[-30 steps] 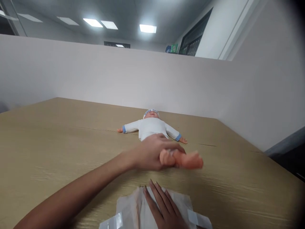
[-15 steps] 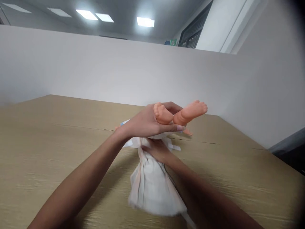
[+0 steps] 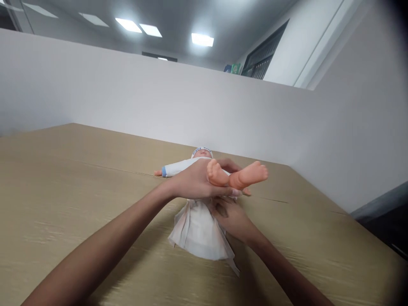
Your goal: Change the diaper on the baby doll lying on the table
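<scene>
A baby doll [image 3: 178, 166] in a white top with blue cuffs and a white cap lies on its back on the wooden table [image 3: 63, 178], head toward the far wall. My left hand [image 3: 194, 183] grips the doll's bare legs [image 3: 244, 175] at the ankles and holds them lifted off the table. Under the raised legs lies a white diaper [image 3: 199, 231], its near end spread toward me. My right hand [image 3: 231, 216] rests on the diaper's right side just below the doll's bottom, pressing or pushing it; whether it grips the diaper I cannot tell.
A white partition wall [image 3: 127, 106] runs along the far edge of the table. The table's right edge drops off to a dark floor area [image 3: 385, 221]. Ceiling lights show above the partition.
The diaper went from lying near me under my right hand to lying under the doll's bottom. My left hand raised the doll's legs high, then lowered them somewhat.
</scene>
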`<state>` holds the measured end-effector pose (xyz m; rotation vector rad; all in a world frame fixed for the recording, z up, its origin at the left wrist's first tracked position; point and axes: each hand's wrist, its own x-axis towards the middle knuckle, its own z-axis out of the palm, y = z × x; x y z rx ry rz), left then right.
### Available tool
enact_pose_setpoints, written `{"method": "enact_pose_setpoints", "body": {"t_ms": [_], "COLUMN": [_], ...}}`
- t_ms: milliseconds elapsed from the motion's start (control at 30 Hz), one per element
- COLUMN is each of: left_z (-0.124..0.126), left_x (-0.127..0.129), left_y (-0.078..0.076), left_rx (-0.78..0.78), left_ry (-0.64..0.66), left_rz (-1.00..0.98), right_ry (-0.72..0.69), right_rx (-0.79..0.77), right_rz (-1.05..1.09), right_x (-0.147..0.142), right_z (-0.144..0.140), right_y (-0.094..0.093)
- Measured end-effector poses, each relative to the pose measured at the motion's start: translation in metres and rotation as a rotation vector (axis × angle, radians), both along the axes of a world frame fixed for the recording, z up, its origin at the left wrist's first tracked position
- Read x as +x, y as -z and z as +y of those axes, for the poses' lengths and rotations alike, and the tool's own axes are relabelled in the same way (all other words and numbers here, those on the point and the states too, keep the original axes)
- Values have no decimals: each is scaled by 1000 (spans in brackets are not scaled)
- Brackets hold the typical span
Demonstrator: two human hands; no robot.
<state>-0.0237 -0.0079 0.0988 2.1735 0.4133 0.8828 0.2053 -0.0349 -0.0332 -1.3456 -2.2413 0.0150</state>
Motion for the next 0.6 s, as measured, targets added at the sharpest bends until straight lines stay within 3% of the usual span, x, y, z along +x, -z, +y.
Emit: {"method": "enact_pose_setpoints", "body": {"t_ms": [167, 333, 467, 600], "left_z": [-16, -33, -41, -39], "left_x": [4, -2, -28, -70], "left_y": [16, 24, 34, 67], "left_rx": [-65, -48, 164, 395], "left_ry": [8, 22, 14, -8], "left_rz": [23, 35, 134, 300], "right_ry": [129, -17, -195, -323], "right_rx": [-18, 25, 30, 78], "right_rz": [288, 445, 269, 24], "right_x": [0, -9, 15, 44], "right_z": [-49, -50, -50, -57], "right_y": [-27, -40, -35, -15]}}
